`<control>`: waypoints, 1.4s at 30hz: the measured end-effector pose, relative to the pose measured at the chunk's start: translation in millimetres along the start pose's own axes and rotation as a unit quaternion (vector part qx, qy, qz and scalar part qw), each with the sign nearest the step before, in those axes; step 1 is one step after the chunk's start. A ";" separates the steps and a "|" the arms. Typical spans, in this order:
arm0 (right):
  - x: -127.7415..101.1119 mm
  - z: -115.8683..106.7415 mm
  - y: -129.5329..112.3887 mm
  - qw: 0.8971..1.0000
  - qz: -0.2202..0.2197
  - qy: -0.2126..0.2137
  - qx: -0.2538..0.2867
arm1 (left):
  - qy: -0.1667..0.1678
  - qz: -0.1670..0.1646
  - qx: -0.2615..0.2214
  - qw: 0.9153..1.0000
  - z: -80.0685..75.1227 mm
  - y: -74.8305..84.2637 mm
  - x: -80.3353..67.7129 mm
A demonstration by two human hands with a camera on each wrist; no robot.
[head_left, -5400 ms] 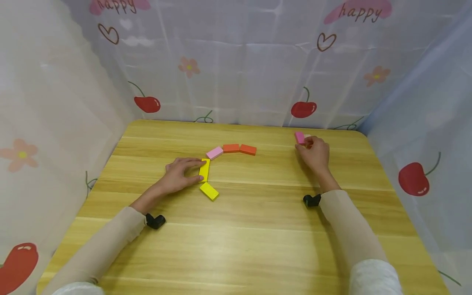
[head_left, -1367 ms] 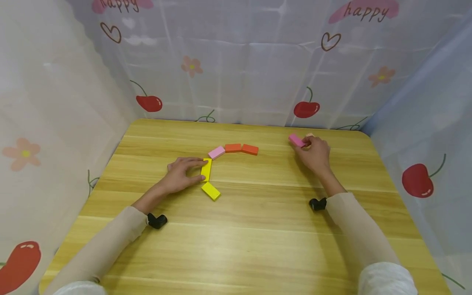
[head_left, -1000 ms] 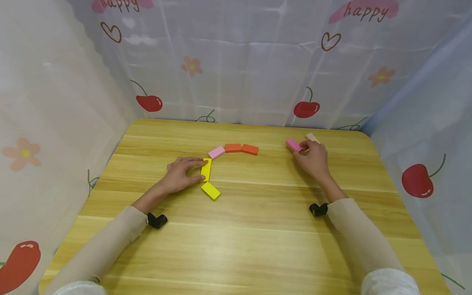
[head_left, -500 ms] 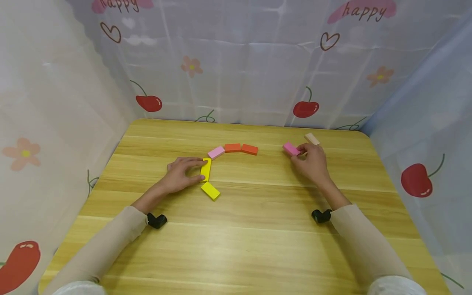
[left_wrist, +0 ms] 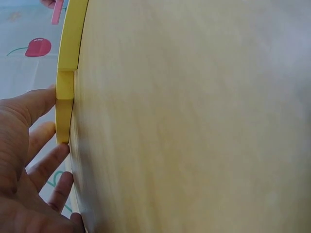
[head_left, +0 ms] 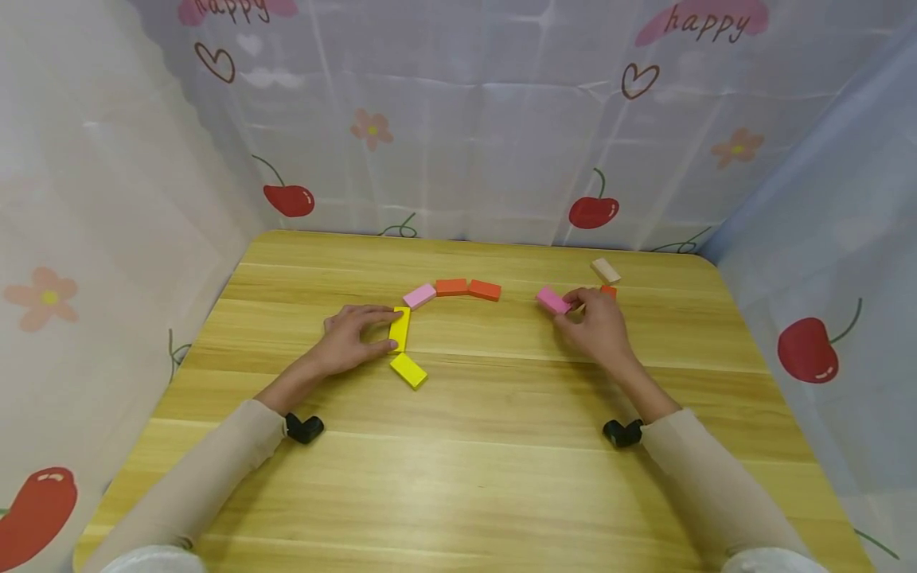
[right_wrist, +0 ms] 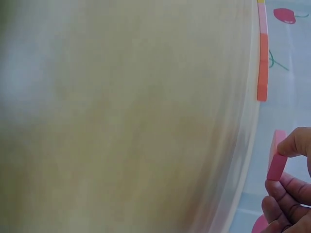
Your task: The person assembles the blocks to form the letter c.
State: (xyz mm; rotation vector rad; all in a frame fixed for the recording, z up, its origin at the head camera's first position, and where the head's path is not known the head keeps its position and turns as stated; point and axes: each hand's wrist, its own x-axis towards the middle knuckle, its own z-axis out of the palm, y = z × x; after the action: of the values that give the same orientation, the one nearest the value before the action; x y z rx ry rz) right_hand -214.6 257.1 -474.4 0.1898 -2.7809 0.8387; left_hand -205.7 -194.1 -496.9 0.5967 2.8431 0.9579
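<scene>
In the head view my left hand (head_left: 351, 338) holds a yellow domino block (head_left: 400, 328) with thumb and fingertips against it; the block lies flat on the table. A second yellow domino block (head_left: 409, 371) touches its near end. From its far end a light pink block (head_left: 419, 296), an orange block (head_left: 451, 287) and another orange block (head_left: 485, 290) continue a curved row. My right hand (head_left: 598, 326) pinches a bright pink domino block (head_left: 552, 301) between thumb and fingers, right of the row. In the right wrist view this pink block (right_wrist: 277, 158) appears raised off the table.
Behind my right hand a further orange block (head_left: 609, 292) is partly hidden. Beyond it lies a plain wood-coloured block (head_left: 606, 270). The wooden table (head_left: 473, 461) ends at a printed curtain (head_left: 458, 159) at the back, with curtains on both sides.
My right hand has carried the bright pink block left and towards me from the far right. The wood-coloured and orange blocks behind it have come into sight. My left hand stays in place.
</scene>
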 end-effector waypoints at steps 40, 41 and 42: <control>-36.0 18.9 -47.4 0.996 -0.048 -0.074 0.020 | 0.002 0.006 -0.002 1.000 -0.5 -0.1 0.6; -37.0 19.2 -48.8 0.996 -0.048 -0.078 0.020 | 0.002 0.005 -0.002 1.000 -0.6 0.0 0.7; -38.1 19.4 -50.1 0.995 -0.049 -0.081 0.019 | 0.002 0.005 -0.001 1.000 -0.7 0.2 0.7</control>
State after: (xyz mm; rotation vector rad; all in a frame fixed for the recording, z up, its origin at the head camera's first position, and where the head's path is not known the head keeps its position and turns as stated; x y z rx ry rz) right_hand -172.0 206.9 -473.4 0.4134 -2.8781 0.8878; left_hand -206.4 -194.0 -496.2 0.6113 2.8445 0.9638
